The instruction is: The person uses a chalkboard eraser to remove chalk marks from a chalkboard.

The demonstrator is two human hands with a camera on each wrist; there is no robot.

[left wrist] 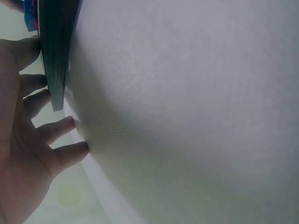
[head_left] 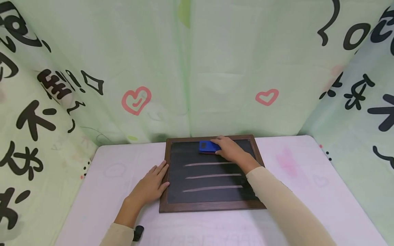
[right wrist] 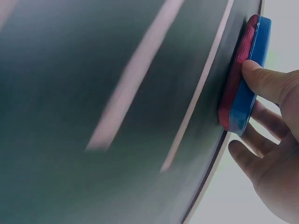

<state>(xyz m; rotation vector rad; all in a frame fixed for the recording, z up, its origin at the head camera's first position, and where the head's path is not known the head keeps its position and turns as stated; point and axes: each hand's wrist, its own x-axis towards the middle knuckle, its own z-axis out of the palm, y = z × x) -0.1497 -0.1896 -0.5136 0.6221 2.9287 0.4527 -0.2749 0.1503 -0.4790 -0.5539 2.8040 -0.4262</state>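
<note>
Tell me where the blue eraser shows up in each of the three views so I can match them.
Head view: the blue eraser lies at the top edge of the chalkboard, under the right hand.
Left wrist view: only a blue sliver in the top left corner, beyond the board's frame.
Right wrist view: upper right, red felt against the board, held by thumb and fingers.
Shared landmark: the chalkboard's dark surface and frame.

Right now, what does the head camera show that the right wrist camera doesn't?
Only the head view shows the left hand resting flat against the chalkboard's wooden frame, the white table, the printed green curtains and all three chalk lines.

Only the right wrist view shows the eraser's red felt pad pressed on the board.

Both show the right hand gripping the blue eraser on the dark chalkboard.
</note>
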